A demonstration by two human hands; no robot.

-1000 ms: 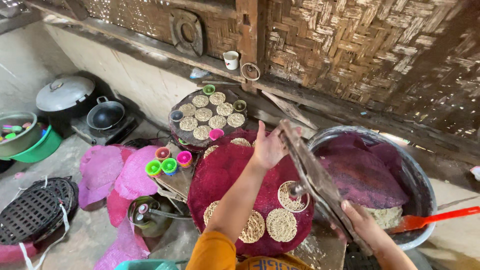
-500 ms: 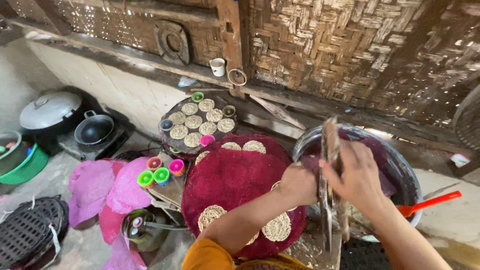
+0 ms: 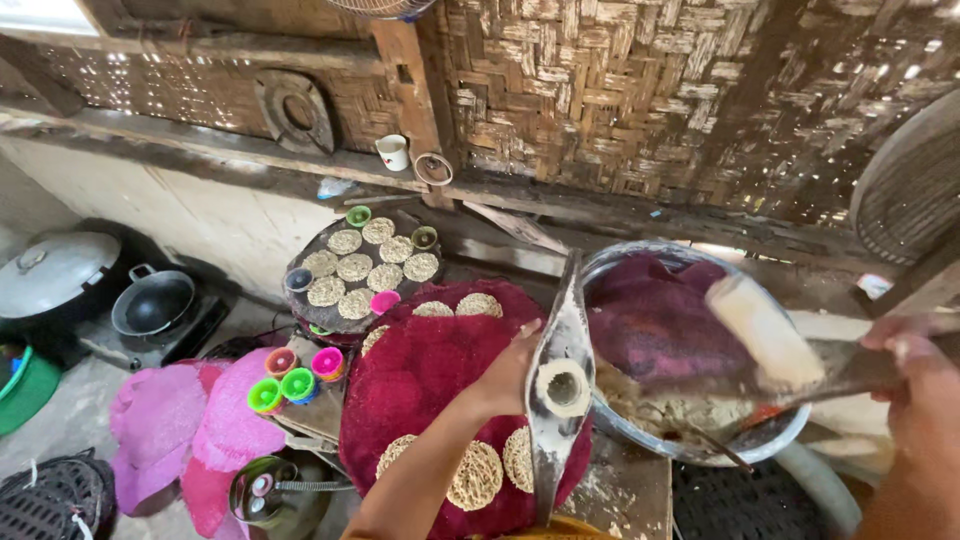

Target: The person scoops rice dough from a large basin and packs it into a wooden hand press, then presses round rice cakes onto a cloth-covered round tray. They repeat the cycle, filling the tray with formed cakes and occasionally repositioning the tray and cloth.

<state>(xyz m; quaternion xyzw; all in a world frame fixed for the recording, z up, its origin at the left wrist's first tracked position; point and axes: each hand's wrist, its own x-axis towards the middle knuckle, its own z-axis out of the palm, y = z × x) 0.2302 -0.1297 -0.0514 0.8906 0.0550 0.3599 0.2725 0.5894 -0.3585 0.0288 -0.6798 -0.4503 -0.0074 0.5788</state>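
My left hand [image 3: 508, 372] grips the lower arm of a metal hand press [image 3: 560, 395], whose round cup is filled with pale dough. My right hand [image 3: 915, 400], blurred at the right edge, holds the press's upper arm, and its white plunger [image 3: 760, 330] is swung out over a big metal basin [image 3: 622, 425]. The basin holds a purple cloth [image 3: 650, 320] and dough. Under my left arm a round maroon mat [image 3: 430, 370] carries several lacy noodle discs [image 3: 475, 475].
A second round tray of noodle discs [image 3: 362, 268] stands behind the mat. Small coloured cups [image 3: 298, 380] and pink mats [image 3: 160, 420] lie to the left. Further left are a black wok [image 3: 152, 302] and a lidded pot [image 3: 55, 272]. A white cup [image 3: 393, 152] sits on the wooden ledge.
The press, held closed in both hands half a second ago, is now open: my right hand has swung the plunger arm out to the right and my left hand holds the cup arm.
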